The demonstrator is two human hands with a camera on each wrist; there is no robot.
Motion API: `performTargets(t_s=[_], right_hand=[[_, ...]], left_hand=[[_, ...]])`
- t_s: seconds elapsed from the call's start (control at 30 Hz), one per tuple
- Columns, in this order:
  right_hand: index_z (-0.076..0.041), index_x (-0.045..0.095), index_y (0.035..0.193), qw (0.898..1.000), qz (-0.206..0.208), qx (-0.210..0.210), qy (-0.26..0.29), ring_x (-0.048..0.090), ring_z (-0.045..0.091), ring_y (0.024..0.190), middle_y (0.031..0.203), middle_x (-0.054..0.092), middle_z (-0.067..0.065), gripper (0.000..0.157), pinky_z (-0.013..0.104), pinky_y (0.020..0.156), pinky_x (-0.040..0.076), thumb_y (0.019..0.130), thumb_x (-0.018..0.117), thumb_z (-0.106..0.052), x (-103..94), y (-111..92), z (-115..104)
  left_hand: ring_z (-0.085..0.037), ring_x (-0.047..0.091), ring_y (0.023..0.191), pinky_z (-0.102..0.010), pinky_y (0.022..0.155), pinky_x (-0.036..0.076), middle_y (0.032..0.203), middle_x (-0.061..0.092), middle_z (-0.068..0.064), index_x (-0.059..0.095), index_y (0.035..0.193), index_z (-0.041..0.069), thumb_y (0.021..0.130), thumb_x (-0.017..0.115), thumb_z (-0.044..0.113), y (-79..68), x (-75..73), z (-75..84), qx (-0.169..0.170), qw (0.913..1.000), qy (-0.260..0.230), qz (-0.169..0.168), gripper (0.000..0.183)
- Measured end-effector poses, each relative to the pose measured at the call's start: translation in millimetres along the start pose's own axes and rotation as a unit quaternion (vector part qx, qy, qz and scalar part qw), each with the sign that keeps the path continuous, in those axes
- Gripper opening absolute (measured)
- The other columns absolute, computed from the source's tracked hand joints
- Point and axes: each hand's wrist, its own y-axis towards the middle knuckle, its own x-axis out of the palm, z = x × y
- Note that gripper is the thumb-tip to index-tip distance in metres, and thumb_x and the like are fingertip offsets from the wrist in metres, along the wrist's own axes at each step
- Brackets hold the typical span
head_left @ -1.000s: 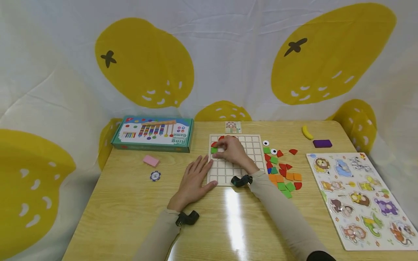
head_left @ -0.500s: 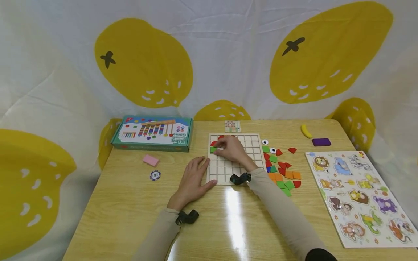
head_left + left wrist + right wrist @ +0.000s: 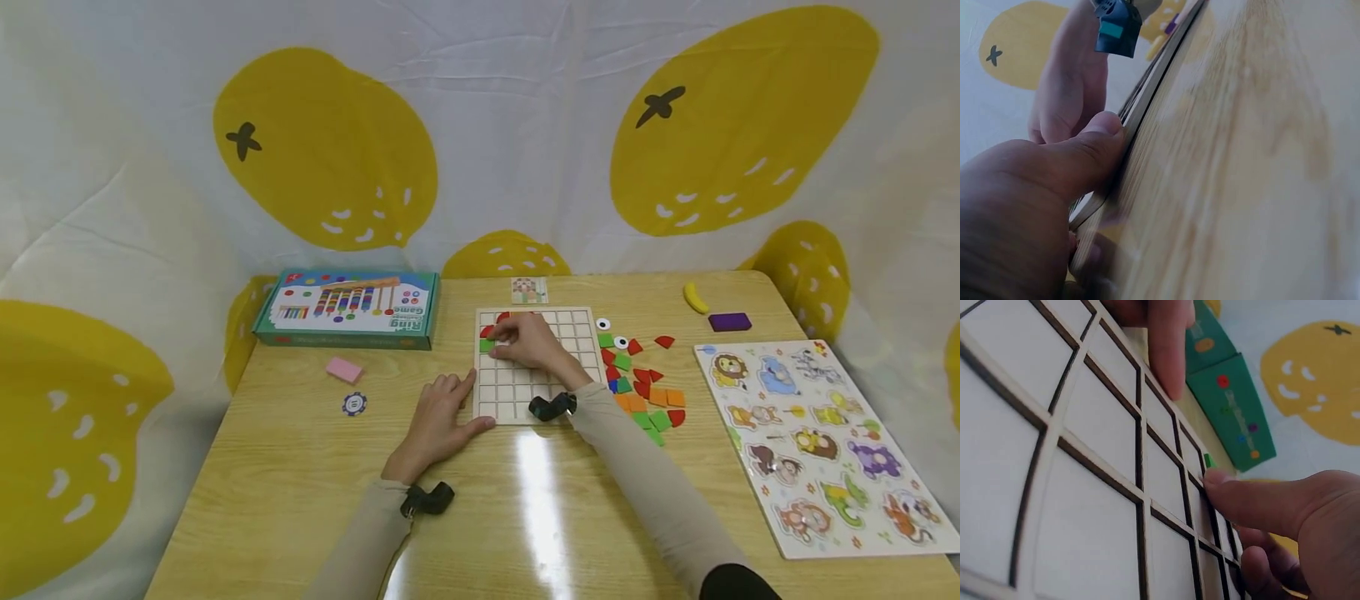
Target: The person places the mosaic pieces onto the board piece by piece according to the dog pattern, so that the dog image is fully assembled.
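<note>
My right hand [image 3: 528, 342] is over the far left part of the wooden grid board [image 3: 513, 407]. Its thumb and fingers pinch a small green tile [image 3: 487, 345] at the left column; the thumb [image 3: 1235, 494] touches that tile's edge in the right wrist view. A red rounded tile [image 3: 487, 332] lies just beyond the green one, and another red tile [image 3: 503, 317] is partly covered by the hand. At the board's near left corner rests my left hand [image 3: 438, 425]. Its index finger touches the left edge, and its thumb [image 3: 1100, 134] lies against the near edge.
Loose red, green and orange tiles [image 3: 657, 397] lie right of the board. A pattern card [image 3: 529, 290] sits behind it. Around are a game box [image 3: 345, 308], pink block [image 3: 344, 369], chip [image 3: 354, 404], toy banana [image 3: 695, 298], purple block [image 3: 730, 322] and animal puzzle [image 3: 825, 450].
The left hand's fingers, spread out before, have drawn in, with the index finger staying at the board's edge. The right hand keeps nearly the same place at the green tile.
</note>
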Motion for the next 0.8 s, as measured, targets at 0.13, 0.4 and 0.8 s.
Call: performTargets(t_s=[0.13,0.4,0.8], right_hand=[[-0.012,0.076,0.108,0.999,0.018,-0.022,0.031,0.062,0.015,0.082,0.098,0.07,0.002,0.028,0.033,0.073,0.05,0.083,0.082,-0.024,-19.2,-9,8],[-0.005,0.072,0.113,0.994,0.066,0.068,-0.059,0.065,0.028,0.086,0.101,0.068,0.013,0.036,0.042,0.074,0.053,0.086,0.077,-0.029,-112.4,-79,54],[-0.006,0.069,0.108,0.986,0.059,0.132,-0.084,0.064,0.022,0.079,0.095,0.068,0.011,0.03,0.035,0.07,0.051,0.091,0.073,-0.031,-127.5,-126,107]], left_hand=[[-0.012,0.035,0.08,-0.03,0.075,0.027,0.084,0.039,0.007,0.044,0.149,0.01,0.083,0.064,0.067,0.3,0.9,-1.7,-0.001,1.0,0.005,-0.007,0.089],[-0.011,0.034,0.08,-0.03,0.075,0.026,0.083,0.038,0.007,0.044,0.149,0.009,0.082,0.066,0.066,-3.2,-1.5,-1.3,-0.01,0.9999,0.007,-0.005,0.091],[-0.011,0.035,0.08,-0.031,0.076,0.027,0.083,0.04,0.006,0.043,0.15,0.011,0.082,0.069,0.063,0.0,-1.6,0.2,-0.012,0.9999,-0.009,-0.007,0.09]])
